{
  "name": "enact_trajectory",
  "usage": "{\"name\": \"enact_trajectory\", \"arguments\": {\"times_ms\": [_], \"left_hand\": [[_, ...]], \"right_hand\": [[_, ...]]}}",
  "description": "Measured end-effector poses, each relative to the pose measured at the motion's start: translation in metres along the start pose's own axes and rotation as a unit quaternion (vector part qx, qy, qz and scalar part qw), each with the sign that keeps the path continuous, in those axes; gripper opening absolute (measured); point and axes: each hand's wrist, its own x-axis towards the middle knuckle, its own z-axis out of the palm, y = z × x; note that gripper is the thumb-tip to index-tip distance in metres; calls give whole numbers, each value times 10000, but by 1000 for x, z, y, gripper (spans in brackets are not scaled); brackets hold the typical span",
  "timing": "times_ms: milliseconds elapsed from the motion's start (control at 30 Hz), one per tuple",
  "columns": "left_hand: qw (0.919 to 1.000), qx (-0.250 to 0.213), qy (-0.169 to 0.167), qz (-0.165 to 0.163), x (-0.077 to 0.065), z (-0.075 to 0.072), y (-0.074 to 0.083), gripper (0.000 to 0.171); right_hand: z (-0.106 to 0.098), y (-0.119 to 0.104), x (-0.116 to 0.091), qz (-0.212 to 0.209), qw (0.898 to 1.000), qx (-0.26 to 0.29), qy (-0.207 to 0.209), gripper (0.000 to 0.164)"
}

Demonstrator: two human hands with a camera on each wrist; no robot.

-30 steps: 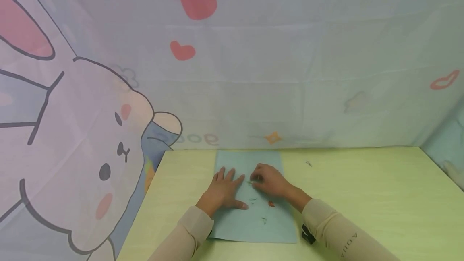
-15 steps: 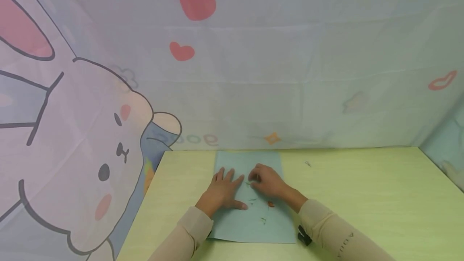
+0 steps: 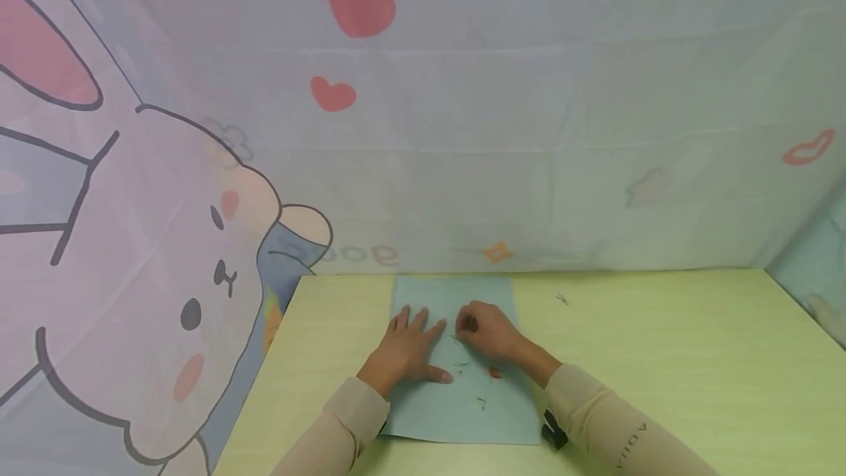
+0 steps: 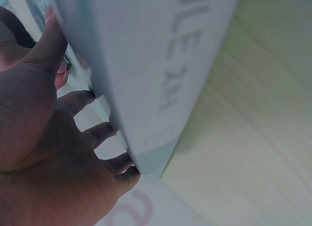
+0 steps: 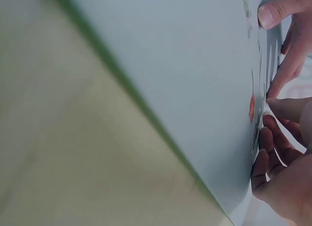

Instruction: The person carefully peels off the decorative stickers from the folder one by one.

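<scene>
A light blue sheet (image 3: 429,417) lies lengthwise on the table. Its left part is under my left hand (image 3: 405,351), whose fingers and thumb are spread flat against it. My right hand (image 3: 490,330) is curled low over the upper middle of the sheet, thumb and forefinger pinching a small green sprig (image 3: 454,337) that mostly hides behind them. Below the hands lie a small orange-red flower (image 3: 495,372), another thin sprig (image 3: 460,365) and a third one (image 3: 481,403). Close up, the right wrist view shows the flower (image 5: 252,108) just beside the curled fingers.
The yellow-green table (image 3: 661,358) extends to both sides. One more tiny sprig (image 3: 562,300) lies right of the sheet. A dark object (image 3: 554,430) sits by the right sleeve. Behind stands a printed cloth (image 3: 562,109). Printed letters (image 4: 183,46) show on a pale face in the left wrist view.
My right thumb and forefinger have drawn closer together and shifted slightly. The left hand stays spread in place, and the flower and lower sprigs have not moved on the sheet.
</scene>
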Motion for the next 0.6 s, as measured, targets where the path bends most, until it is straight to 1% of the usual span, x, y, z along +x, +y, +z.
{"name": "enact_trajectory", "arguments": {"times_ms": [133, 400, 500, 567, 600], "left_hand": [[10000, 10, -13, -22, 1, 1, 0, 98], [9999, -104, -35, -25, 0, 0, 0, 98], [9999, -109, -41, -37, 0, 1, 0, 98], [10000, -57, -13, -41, 2, 3, -1, 98], [10000, -29, -55, -53, 2, 4, -1, 98]], "right_hand": [[-1, 1, 0, 10, 9999, 90, -77, 6], [0, 4, 1, -256, 9994, -238, -46, 9], [0, 4, 1, -270, 9994, -219, -54, 10], [0, 5, 1, -259, 9995, -167, -74, 10], [0, 5, 1, -231, 9996, -137, -96, 10]]}}
